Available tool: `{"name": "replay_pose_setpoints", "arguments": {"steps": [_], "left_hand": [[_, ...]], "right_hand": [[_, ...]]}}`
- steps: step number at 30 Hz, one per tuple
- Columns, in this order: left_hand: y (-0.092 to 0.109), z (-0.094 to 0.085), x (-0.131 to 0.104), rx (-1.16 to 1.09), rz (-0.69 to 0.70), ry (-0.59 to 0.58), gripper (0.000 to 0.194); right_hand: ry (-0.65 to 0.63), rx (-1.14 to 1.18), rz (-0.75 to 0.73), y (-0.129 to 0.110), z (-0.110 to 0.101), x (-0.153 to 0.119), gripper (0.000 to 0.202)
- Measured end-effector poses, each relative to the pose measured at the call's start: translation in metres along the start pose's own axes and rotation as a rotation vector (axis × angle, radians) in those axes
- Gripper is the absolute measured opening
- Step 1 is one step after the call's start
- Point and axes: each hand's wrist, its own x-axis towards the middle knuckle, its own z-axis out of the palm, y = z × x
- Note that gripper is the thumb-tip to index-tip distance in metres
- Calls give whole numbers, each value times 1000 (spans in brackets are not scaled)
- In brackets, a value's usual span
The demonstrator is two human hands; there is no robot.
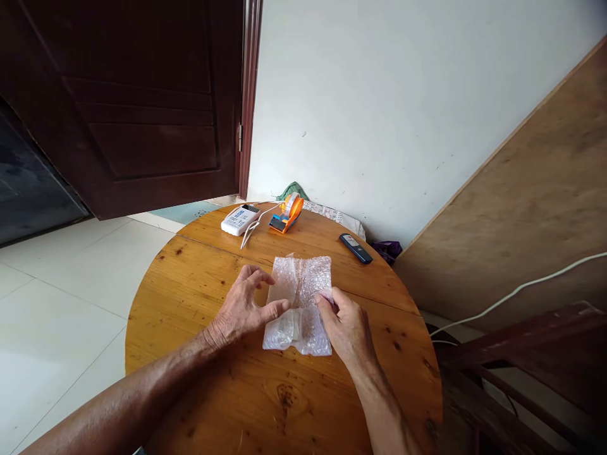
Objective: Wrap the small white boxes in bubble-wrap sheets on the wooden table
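Observation:
A piece of clear bubble wrap point(313, 275), folded into a rough rectangle, is at the middle of the round wooden table point(190, 297). My right hand point(348, 322) grips its right edge between thumb and fingers. At its left side is my left hand point(246, 300), open, with thumb and fingers apart and the thumb tip over the wrap's left part. Whether anything lies inside the wrap is hard to tell.
Towards the table's back stand a white box-shaped device point(239, 220) with a white cable and an orange tape dispenser point(287, 213). A dark handheld device point(355, 248) lies at the back right. A wall and a dark door point(156, 145) rise behind.

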Motion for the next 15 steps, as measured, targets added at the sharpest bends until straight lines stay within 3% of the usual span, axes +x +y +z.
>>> {"name": "replay_pose_setpoints", "arguments": {"steps": [4, 8, 10, 12, 15], "left_hand": [[7, 1, -5, 124, -43, -160, 47], [5, 7, -5, -17, -115, -259, 22], [-1, 6, -1, -170, -168, -227, 15], [-8, 2, 5, -293, -220, -119, 14], [-20, -5, 14, -348, -280, 8, 13]], "right_hand": [[-1, 101, -8, -5, 2, -1, 34], [1, 194, -3, -3, 6, -1, 36], [13, 189, 10, 2, 5, 1, 33], [42, 125, 45, 8, 3, 5, 29], [57, -100, 156, 16, -2, 10, 20]]}}
